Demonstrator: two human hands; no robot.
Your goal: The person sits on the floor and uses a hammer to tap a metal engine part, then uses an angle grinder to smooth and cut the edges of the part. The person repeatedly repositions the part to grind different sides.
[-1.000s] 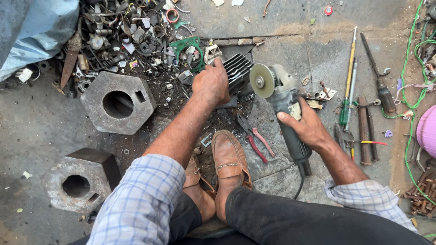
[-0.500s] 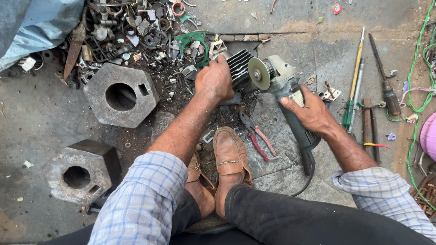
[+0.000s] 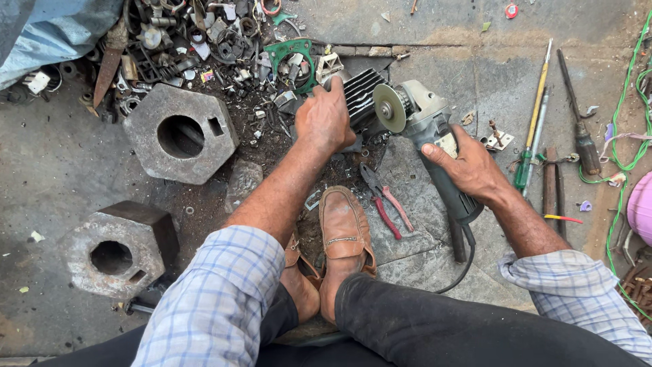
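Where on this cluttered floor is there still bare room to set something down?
Bare concrete lies left of the two hexagonal metal blocks, below the blue tarp, and along the top between the scrap pile and the screwdrivers. It is crowded around the left hand, the grinder and the pliers.

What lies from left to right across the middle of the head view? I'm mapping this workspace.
Hexagonal metal block → left hand on the finned metal part → angle grinder → right hand → screwdrivers → green cord.
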